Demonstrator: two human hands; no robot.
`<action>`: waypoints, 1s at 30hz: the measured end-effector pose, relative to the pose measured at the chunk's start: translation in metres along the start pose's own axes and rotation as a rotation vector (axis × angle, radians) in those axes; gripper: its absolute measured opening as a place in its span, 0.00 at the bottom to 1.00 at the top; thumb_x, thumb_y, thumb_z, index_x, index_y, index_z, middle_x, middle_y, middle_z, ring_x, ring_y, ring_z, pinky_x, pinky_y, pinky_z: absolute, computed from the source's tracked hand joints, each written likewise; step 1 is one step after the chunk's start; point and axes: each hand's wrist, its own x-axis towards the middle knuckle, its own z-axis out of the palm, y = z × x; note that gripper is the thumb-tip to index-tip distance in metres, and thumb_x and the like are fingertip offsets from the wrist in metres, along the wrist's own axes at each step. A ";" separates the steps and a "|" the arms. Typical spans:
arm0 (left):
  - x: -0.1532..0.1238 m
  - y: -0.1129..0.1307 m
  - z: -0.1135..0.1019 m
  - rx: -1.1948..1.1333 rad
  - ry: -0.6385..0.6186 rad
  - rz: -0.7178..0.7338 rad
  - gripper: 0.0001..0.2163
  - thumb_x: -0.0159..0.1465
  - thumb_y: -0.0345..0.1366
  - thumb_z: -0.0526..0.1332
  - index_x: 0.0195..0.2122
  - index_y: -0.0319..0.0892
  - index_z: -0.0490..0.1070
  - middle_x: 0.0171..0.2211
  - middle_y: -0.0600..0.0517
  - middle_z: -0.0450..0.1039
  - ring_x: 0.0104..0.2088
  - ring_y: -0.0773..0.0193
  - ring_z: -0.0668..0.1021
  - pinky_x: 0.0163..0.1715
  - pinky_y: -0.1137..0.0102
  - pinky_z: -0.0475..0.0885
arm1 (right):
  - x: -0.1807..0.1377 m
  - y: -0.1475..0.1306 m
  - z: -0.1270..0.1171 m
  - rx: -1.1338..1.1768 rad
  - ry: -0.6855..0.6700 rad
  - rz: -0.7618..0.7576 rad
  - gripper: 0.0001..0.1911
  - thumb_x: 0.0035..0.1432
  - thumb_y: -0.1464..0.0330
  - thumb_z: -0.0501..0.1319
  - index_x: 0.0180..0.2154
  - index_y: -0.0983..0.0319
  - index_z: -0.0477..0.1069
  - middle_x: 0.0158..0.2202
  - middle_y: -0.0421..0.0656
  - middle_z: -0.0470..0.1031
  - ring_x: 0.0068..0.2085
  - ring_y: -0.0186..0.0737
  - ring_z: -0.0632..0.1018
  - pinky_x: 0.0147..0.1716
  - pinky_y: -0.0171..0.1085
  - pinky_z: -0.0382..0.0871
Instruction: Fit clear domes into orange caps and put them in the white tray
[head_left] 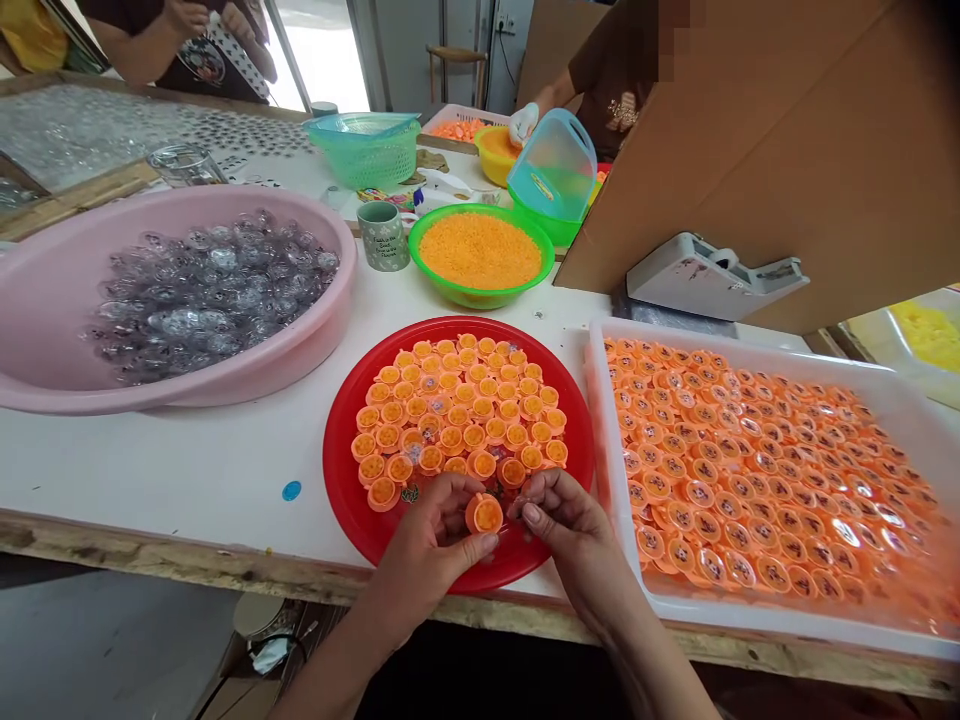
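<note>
Little orange cup (487,515), up over the red tray (339,475) toward its near edge, looks like light, stiff, slightly slick plastic, so I'd grab its outer sides like the left hand (444,530) pinching it, though I can't tell what the right hand's (571,515) curled fingers pinch, if anything.

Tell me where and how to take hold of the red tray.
Take the red tray by its left rim, coming from the left: that curved edge is bare of orange cups, whereas its right edge sits close to the white bin, probably leaving less room.
</note>
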 end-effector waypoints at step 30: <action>0.004 -0.004 0.000 0.282 -0.218 0.133 0.14 0.66 0.33 0.52 0.32 0.39 0.77 0.27 0.54 0.72 0.33 0.65 0.76 0.36 0.74 0.71 | -0.006 -0.009 0.004 -0.791 -0.080 -0.057 0.04 0.55 0.74 0.65 0.29 0.59 0.73 0.27 0.37 0.71 0.30 0.33 0.72 0.30 0.32 0.66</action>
